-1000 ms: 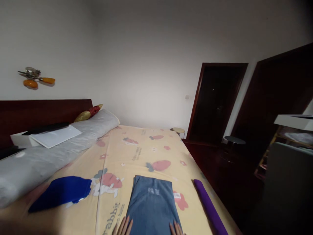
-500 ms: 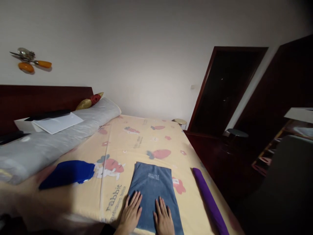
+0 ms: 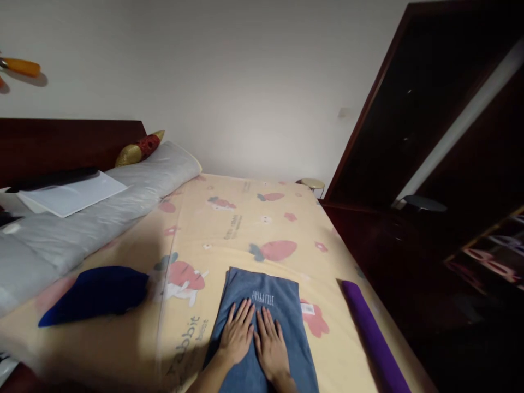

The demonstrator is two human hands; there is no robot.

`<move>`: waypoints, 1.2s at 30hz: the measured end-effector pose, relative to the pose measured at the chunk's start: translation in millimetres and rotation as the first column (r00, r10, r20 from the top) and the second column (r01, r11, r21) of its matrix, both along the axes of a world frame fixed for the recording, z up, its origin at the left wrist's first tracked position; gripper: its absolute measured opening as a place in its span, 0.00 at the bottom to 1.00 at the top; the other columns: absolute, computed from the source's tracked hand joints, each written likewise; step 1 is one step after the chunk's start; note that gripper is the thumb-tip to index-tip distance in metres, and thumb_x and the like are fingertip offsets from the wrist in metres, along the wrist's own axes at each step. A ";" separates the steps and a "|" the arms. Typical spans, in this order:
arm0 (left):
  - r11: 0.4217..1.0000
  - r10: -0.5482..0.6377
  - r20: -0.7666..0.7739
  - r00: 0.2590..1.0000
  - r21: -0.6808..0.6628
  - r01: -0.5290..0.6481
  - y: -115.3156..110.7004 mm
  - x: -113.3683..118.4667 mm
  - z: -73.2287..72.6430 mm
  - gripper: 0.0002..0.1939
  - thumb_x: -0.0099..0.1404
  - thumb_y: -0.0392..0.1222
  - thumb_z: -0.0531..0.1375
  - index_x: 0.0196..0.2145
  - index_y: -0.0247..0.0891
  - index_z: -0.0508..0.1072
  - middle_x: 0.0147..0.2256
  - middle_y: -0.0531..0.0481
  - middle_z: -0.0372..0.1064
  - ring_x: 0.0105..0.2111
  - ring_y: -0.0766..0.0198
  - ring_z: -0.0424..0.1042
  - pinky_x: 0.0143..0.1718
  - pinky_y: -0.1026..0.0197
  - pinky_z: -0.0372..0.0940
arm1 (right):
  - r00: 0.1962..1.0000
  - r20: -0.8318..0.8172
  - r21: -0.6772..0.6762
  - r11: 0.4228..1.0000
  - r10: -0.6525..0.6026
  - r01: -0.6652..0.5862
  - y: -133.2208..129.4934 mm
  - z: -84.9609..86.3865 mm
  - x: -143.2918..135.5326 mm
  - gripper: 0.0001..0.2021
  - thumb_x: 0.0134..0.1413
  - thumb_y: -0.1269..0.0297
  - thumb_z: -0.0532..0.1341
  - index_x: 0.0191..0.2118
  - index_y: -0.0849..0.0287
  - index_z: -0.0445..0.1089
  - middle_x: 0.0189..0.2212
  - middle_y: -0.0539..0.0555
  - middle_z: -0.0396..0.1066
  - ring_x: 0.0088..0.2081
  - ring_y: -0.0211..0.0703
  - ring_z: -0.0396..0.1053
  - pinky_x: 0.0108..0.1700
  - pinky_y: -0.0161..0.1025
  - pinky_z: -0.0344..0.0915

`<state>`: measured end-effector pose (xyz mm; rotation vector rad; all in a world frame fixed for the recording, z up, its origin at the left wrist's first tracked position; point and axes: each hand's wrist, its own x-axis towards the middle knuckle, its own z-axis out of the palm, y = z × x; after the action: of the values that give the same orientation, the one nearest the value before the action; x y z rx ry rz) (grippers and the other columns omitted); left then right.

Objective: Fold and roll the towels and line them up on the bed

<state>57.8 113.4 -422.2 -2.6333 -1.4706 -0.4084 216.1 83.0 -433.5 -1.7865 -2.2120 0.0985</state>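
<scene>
I've got the left hand (image 3: 237, 334) and right hand (image 3: 271, 346) laid out flat, gripping nothing, on the folded blue-grey cloth (image 3: 287, 314) with white lettering, near middle of the yellow carrot-print bedsheet (image 3: 229, 240), and the tan-edged rack (image 3: 491, 230) on the right has pinkish stuff (image 3: 501, 269) in it.

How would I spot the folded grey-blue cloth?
Find the large cream bedsheet, printed with carrots and rabbits. Toward its near side, the left hand and right hand lie on the grey-blue cloth. Unlike the navy cloth and purple roll either side, it shows white lettering.
</scene>
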 end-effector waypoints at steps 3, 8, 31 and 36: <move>0.999 0.051 0.017 0.999 -0.014 -0.051 31.4 6.3 4.3 0.30 0.71 0.41 0.42 0.67 0.44 0.34 0.68 0.51 0.46 0.66 0.61 0.48 0.63 0.47 0.50 | 1.000 0.016 -0.026 1.000 -0.002 0.003 29.1 6.6 7.2 0.27 0.66 0.51 0.41 0.66 0.55 0.47 0.67 0.54 0.47 0.67 0.46 0.46 0.65 0.51 0.50; 0.993 0.113 0.046 0.993 -0.023 -0.112 87.6 0.6 9.7 0.29 0.72 0.45 0.42 0.67 0.44 0.39 0.67 0.48 0.47 0.66 0.58 0.48 0.63 0.45 0.47 | 0.999 0.031 -0.014 0.999 -0.029 0.030 75.2 7.1 39.3 0.28 0.65 0.49 0.42 0.66 0.55 0.48 0.67 0.55 0.48 0.67 0.46 0.46 0.66 0.51 0.45; 0.970 0.240 0.054 0.969 -0.040 -0.238 98.3 -30.0 1.6 0.27 0.71 0.48 0.43 0.66 0.49 0.45 0.66 0.50 0.49 0.65 0.59 0.50 0.63 0.45 0.47 | 0.960 0.096 -0.115 0.955 -0.264 0.274 88.0 5.2 106.3 0.31 0.64 0.47 0.40 0.66 0.57 0.47 0.68 0.54 0.44 0.68 0.45 0.42 0.65 0.52 0.47; 0.974 0.225 0.063 0.972 -0.018 -0.225 93.3 -31.6 15.6 0.28 0.71 0.49 0.43 0.67 0.48 0.42 0.65 0.49 0.51 0.66 0.55 0.49 0.65 0.39 0.38 | 0.941 0.123 -0.047 0.945 -0.315 0.323 67.8 5.2 130.2 0.34 0.63 0.44 0.37 0.66 0.63 0.49 0.66 0.58 0.49 0.67 0.49 0.46 0.66 0.56 0.45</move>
<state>26.2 206.7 -406.6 -2.4438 -1.7712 -0.4678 346.4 150.8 -428.3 -2.2135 -1.9771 0.0002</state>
